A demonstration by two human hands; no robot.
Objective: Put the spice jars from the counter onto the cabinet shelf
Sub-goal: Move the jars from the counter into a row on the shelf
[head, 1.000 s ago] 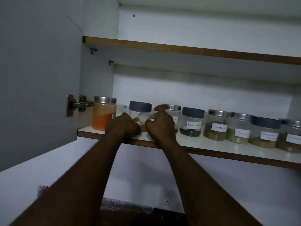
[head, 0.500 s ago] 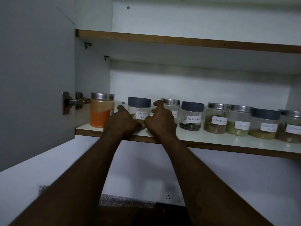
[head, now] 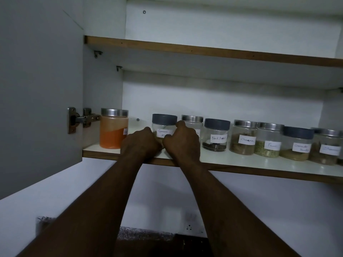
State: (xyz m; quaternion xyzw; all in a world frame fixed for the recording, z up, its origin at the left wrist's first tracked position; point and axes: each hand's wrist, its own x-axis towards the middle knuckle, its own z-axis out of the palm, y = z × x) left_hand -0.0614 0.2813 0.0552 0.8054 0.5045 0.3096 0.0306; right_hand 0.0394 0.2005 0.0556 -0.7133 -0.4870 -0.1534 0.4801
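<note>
Two bare forearms rise from the bottom edge toward the brown wooden front edge of the white lower cabinet shelf (head: 241, 162). Just past that edge, towards the shelf's left end, the left hand (head: 141, 144) and right hand (head: 183, 143) sit side by side with knuckles nearly touching. Their fingers curl round the lower body of a clear glass spice jar with a dark grey lid and a white "Garam" label (head: 164, 125). The left hand clasps its left side. The right hand clasps its right side, with one raised digit at the lid's rim. The jar stands upright on the shelf.

At the shelf's left end, apart from the left hand, stands a tall jar of orange powder with a steel lid (head: 113, 132). Behind the right hand is a steel-lidded glass jar (head: 193, 120), then a grey-lidded "Black Pepper" jar (head: 216, 135). A row of four more labelled jars (head: 269, 141) runs toward the right end.

Farther up is a second brown-edged shelf (head: 204, 51). The grey cabinet door (head: 37, 89) hangs open at left on a metal hinge (head: 79, 119).
</note>
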